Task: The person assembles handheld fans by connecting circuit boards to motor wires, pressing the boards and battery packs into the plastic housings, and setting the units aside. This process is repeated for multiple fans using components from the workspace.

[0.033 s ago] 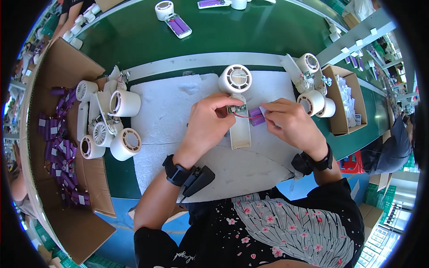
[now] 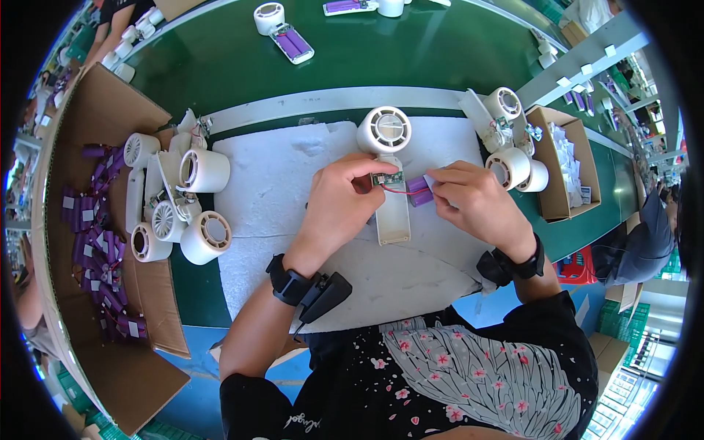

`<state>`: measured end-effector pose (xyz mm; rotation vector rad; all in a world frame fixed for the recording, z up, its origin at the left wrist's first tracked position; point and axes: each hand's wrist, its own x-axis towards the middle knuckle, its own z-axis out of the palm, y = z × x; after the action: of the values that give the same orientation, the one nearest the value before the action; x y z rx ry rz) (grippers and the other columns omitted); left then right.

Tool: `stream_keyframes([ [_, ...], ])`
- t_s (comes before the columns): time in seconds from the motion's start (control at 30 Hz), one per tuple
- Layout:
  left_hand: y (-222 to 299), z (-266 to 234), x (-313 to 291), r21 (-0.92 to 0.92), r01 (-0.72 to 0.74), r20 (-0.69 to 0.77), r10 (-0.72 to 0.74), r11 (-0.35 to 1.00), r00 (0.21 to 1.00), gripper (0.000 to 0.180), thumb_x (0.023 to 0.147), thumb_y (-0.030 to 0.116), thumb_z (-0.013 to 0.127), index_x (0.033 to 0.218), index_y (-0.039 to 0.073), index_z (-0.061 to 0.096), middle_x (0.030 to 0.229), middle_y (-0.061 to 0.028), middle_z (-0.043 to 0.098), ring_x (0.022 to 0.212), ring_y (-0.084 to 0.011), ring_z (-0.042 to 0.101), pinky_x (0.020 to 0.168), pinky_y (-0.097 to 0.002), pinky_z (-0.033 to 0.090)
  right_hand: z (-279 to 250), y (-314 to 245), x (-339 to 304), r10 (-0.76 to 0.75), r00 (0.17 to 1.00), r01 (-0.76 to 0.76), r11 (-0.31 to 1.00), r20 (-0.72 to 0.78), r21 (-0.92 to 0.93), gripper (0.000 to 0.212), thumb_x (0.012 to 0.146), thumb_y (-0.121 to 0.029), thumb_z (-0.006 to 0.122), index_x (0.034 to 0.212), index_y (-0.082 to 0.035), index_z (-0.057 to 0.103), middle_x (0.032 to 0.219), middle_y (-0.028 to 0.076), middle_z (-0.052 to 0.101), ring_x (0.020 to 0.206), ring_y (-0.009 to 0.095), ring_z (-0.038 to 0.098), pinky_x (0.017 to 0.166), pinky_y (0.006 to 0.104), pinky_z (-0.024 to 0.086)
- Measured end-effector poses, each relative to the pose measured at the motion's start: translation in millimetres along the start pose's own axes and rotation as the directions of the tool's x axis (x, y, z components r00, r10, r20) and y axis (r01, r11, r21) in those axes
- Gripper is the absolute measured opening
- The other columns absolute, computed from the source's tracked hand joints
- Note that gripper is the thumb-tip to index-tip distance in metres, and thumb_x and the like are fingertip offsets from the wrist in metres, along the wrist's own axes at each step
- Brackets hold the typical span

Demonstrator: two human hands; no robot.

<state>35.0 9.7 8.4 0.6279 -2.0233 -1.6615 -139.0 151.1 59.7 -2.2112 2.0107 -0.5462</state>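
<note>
While both hands work over white foam mat [image 2: 293, 191] on bench [image 2: 220, 66], head view matches frame before it: nothing shifted, so same step goes on. Left hand [image 2: 339, 202] fingers pinched on small circuit board [image 2: 386, 179] at top of white fan handle shell [image 2: 392, 213], under round fan head [image 2: 383, 130]. Right hand [image 2: 473, 202] fingers closed on purple battery [image 2: 418, 191], red wire to board. Cardboard box left [image 2: 110, 117]: purple batteries [image 2: 95, 242]. Small box right [image 2: 550, 125]: white pieces.
</note>
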Motion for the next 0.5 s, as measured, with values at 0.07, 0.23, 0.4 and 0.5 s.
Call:
stream_keyframes([
  [0.07,0,-1,0,0.024,0.006,0.003,-0.006,1.000,1.000,0.031,0.074,-0.004,0.061,0.101,0.007,0.072,0.095,-0.0073,0.067,0.070,-0.0136,0.059,0.068,-0.0262,0.049,-1,0,-1,0.011,1.000,-0.010,0.999,0.015,-0.033,0.010,0.072,0.003,0.070,0.082,0.006,0.069,0.101,0.015,0.070,0.082,0.027,0.066,0.073,0.0347,0.055],
  [0.23,3,-1,-1,0.032,0.009,0.021,-0.010,0.999,1.000,0.031,0.074,-0.004,0.061,0.101,0.007,0.072,0.097,-0.0077,0.068,0.071,-0.0145,0.060,0.069,-0.0270,0.050,-3,6,-1,0.014,1.000,-0.014,0.999,0.005,0.043,0.008,0.072,0.002,0.071,0.080,0.005,0.069,0.099,0.015,0.071,0.081,0.027,0.067,0.072,0.0345,0.055],
  [0.4,1,-2,1,0.030,-0.025,0.021,0.025,0.999,0.999,0.031,0.074,-0.003,0.061,0.101,0.006,0.072,0.097,-0.0078,0.068,0.073,-0.0151,0.061,0.070,-0.0276,0.051,-2,10,-1,0.005,1.000,-0.004,0.995,-0.007,0.096,0.007,0.073,0.001,0.071,0.079,0.004,0.069,0.100,0.015,0.071,0.081,0.028,0.067,0.071,0.0354,0.055],
  [0.5,1,-1,1,0.033,-0.031,0.039,0.030,0.999,0.999,0.030,0.074,-0.003,0.062,0.102,0.006,0.072,0.098,-0.0077,0.068,0.073,-0.0154,0.062,0.071,-0.0278,0.051,-6,12,2,-0.022,1.000,0.020,0.997,0.018,0.070,0.007,0.074,0.000,0.070,0.079,0.004,0.069,0.101,0.015,0.070,0.081,0.028,0.066,0.071,0.0362,0.055],
])
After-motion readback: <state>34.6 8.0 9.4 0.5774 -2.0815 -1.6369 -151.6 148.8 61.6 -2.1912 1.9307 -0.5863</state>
